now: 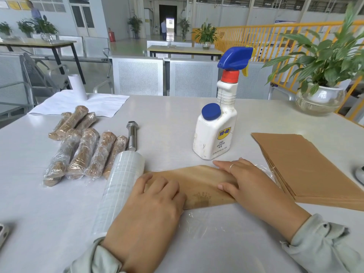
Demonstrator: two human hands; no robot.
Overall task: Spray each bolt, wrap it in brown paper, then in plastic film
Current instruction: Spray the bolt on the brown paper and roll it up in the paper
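Note:
A brown paper roll [199, 184] with an oily stain lies across the table in front of me, on a sheet of clear plastic film [199, 221]. My left hand [151, 201] rests on its left end with fingers curled over it. My right hand [248, 182] presses its right end with fingers laid over the paper. The bolt inside is hidden. A bare steel bolt [132, 135] lies further back. The roll of plastic film [120, 190] lies beside my left hand. The white spray bottle [216, 133] with a blue trigger stands behind the paper.
Several wrapped bolts [82, 152] lie in a group at the left. A stack of brown paper sheets [307, 164] sits at the right. A potted plant [321, 95] stands at the far right, white paper [82, 103] at the back left, and a phone edge [3, 233] at the left.

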